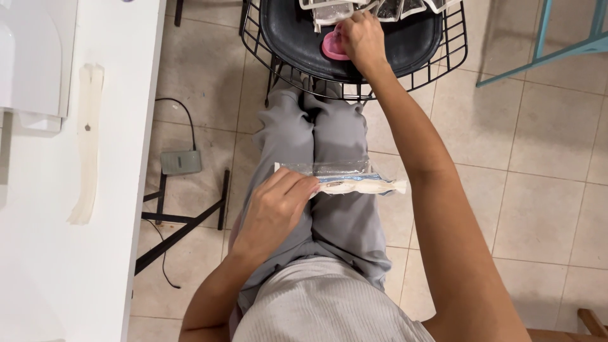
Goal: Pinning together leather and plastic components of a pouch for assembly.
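The person sits with legs (329, 164) in grey pants. The left hand (275, 206) holds a long clear packet (354, 180) flat on the lap, fingers curled over its near end. The right hand (362, 38) reaches far out to a black chair (291, 38) and closes on a small pink thing (332, 47) there. Clear bags (335, 9) lie on the chair's far side. A white counter (126, 126) stands on the left.

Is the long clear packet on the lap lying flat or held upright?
Flat: the clear packet lies lengthwise across both thighs, left hand pressing one end.
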